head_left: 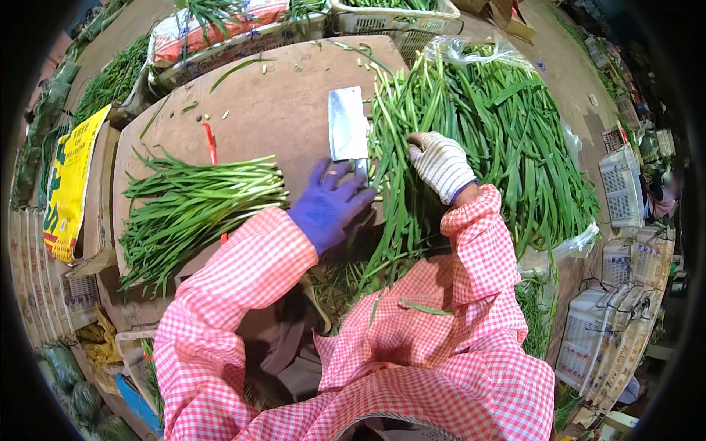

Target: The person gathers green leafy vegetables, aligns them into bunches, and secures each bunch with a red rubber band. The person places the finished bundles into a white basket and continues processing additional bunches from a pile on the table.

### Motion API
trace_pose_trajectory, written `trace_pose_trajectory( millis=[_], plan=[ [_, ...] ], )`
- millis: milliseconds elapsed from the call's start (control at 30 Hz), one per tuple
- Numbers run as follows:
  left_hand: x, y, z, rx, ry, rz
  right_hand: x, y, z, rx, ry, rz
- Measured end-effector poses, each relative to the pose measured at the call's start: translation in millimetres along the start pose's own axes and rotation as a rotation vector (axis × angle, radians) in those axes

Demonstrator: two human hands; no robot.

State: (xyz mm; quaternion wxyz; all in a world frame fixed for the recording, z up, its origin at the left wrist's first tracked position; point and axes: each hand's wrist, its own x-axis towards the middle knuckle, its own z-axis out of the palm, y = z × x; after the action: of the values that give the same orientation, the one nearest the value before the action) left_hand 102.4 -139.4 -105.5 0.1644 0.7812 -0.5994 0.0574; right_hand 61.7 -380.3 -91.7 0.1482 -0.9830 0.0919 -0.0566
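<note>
My left hand [329, 204], in a purple glove, rests at the wooden board's [261, 95] front part, fingers apart, its fingertips by the handle of a cleaver [346, 123] lying flat. To the left lies a bunch of long green stalks with pale ends [198, 198], a red strip [211, 143] partly beneath it. My right hand [441, 165], in a striped white glove, has its fingers curled on green stalks [397, 206] at the edge of a large loose pile [515, 140] on plastic sheeting. Some stalks hang over the board's near edge.
A yellow printed box [73, 184] stands at the left. Crates of greens [390, 18] and a red-white sack [220, 29] sit along the back. White crates [581, 338] line the right side, where another person [662, 198] is partly visible. A blue object [136, 400] lies lower left.
</note>
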Motion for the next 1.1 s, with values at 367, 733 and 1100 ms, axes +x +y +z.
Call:
trace_pose_trajectory(
  millis=[367,733,1100],
  plan=[
    [46.0,-48.3,15.9,0.092,-0.11,-0.049,34.6,73.5,-40.4,-0.094,0.028,0.222],
    [83.8,-99.3,40.5,0.106,-0.183,-0.599,43.7,76.8,-27.6,-0.065,-0.048,0.278],
    [198.1,-69.8,71.8,-0.569,0.0,-0.795,40.8,68.2,5.2,0.06,-0.14,0.194]
  ],
)
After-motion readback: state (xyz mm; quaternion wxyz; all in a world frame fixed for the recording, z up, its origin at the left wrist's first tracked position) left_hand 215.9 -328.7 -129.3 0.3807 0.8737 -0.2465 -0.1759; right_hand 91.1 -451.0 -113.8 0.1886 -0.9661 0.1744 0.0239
